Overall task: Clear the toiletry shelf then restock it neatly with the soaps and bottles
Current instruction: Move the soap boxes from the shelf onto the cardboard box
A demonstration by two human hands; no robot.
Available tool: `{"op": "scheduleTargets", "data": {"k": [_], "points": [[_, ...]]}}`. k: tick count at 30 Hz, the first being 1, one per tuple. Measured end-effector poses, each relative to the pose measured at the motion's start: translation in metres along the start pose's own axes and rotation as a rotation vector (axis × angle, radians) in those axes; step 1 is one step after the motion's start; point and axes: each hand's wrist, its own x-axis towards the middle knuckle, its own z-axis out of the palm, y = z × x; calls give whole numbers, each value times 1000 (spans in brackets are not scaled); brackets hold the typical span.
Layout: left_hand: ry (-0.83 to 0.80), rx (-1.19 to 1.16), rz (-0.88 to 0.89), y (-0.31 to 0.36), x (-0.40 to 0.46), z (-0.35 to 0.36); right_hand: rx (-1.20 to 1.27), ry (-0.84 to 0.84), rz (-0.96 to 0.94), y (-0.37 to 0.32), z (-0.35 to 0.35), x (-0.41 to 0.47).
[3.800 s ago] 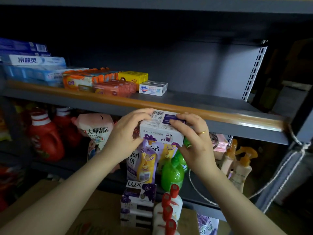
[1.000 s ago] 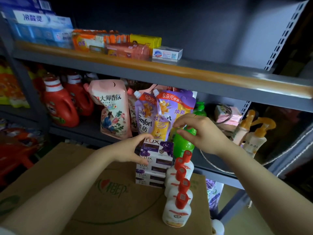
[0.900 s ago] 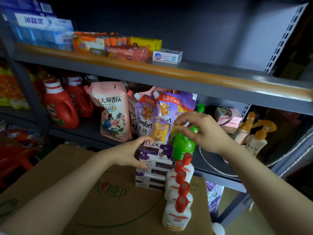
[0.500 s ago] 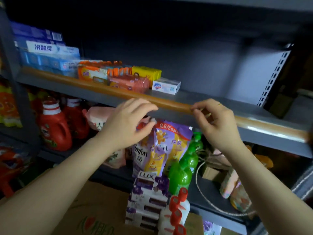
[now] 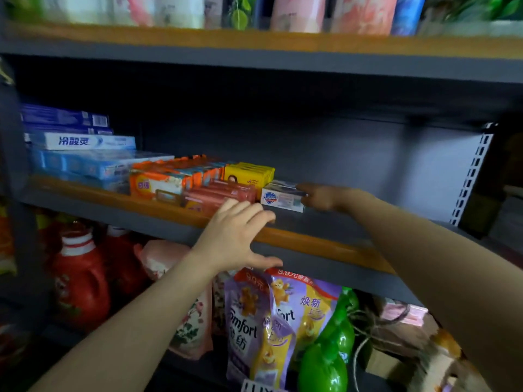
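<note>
The right hand (image 5: 319, 197) reached deep onto the grey metal shelf with an orange front strip (image 5: 311, 241), and its fingers (image 5: 304, 190) lay against the right end of a small white soap box with a blue shield logo (image 5: 280, 197). Whether they gripped the box or only touched it, I cannot tell, because the hand was dark and blurred. The box stood on the shelf just to the right of the pink wrapped soap bars (image 5: 223, 193) and in front of the yellow soap packs (image 5: 250, 172). The left hand (image 5: 235, 239) hovered before the shelf edge with its fingers straight and spread, holding nothing. Farther left lay orange soap packs (image 5: 164, 179) and stacked blue toothpaste boxes (image 5: 82, 142). On the lower shelf stood purple refill pouches (image 5: 271, 321), a green bottle (image 5: 325, 360) and red detergent jugs (image 5: 80, 275).
</note>
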Motion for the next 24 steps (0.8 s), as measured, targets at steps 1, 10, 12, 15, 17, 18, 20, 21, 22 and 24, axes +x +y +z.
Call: {"op": "scheduleTargets", "data": {"k": [1, 10, 12, 15, 17, 18, 20, 21, 22, 24], "points": [[12, -4, 17, -1, 0, 1, -19, -31, -9, 1, 3, 6], [59, -28, 32, -3, -2, 6, 56, 100, -127, 25, -6, -23], [47, -24, 28, -2, -2, 5, 154, 161, -99, 27, -5, -32], [34, -40, 14, -1, -2, 4, 237, 38, 84, 25, 0, -28], [37, -66, -7, -2, -2, 5, 257, -25, 150, 25, 4, -24], [33, -72, -16, -3, -2, 5, 262, -43, 147, 26, 6, -23], [20, -76, -25, -2, -2, 4, 246, -41, 109, 25, 4, -29], [16, -76, -29, -2, -2, 4, 225, 1, 83, 22, 2, -35], [13, -72, -35, -2, -2, 5, 210, 86, 58, 20, -1, -43], [-5, -64, -51, -1, -1, 4, 269, 287, -13, 21, -6, -59]]}}
